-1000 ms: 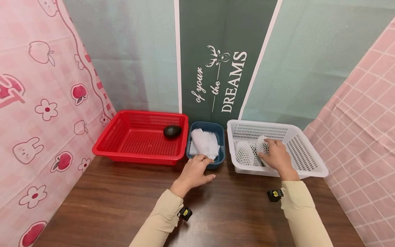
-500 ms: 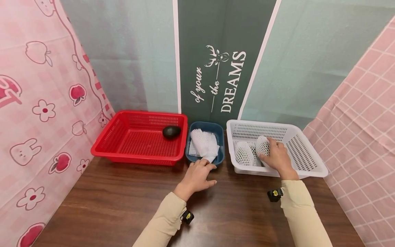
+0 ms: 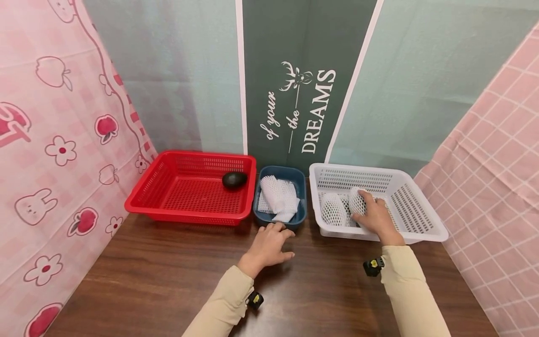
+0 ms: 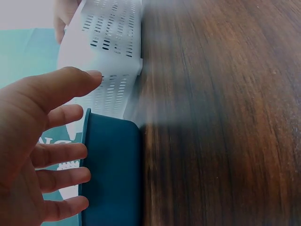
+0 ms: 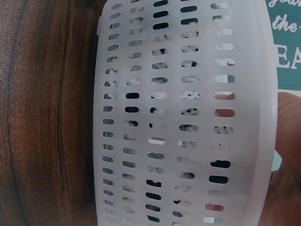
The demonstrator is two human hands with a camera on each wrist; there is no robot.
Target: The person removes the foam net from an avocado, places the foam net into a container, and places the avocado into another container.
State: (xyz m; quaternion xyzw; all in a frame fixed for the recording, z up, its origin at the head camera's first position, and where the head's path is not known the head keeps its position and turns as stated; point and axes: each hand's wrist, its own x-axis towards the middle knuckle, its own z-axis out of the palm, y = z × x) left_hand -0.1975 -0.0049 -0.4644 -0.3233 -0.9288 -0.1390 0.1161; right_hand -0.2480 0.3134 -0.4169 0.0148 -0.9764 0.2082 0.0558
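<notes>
In the head view my right hand (image 3: 376,214) reaches into the white basket (image 3: 425,215) and holds a fruit in a white foam net (image 3: 357,202) between thumb and fingers. Another netted fruit (image 3: 333,209) lies to its left. My left hand (image 3: 269,245) holds nothing; its fingers are spread, with the tips right at the near rim of the blue bin (image 3: 301,180). White foam nets (image 3: 275,196) lie loose in that bin. From the right wrist, the basket's slotted wall (image 5: 174,103) hides most of the right hand (image 5: 287,160).
At the left stands a red basket (image 3: 191,216) with a dark avocado (image 3: 234,180) in its right part. All three containers line up along the back of the brown wooden table (image 3: 320,290), before a green cloth backdrop (image 3: 311,28). Pink cloths hang at both sides.
My left hand has drawn back from the foam nets toward the bin's near rim. The right hand first lifted and turned the netted fruit slightly, then lowered it among the others.
</notes>
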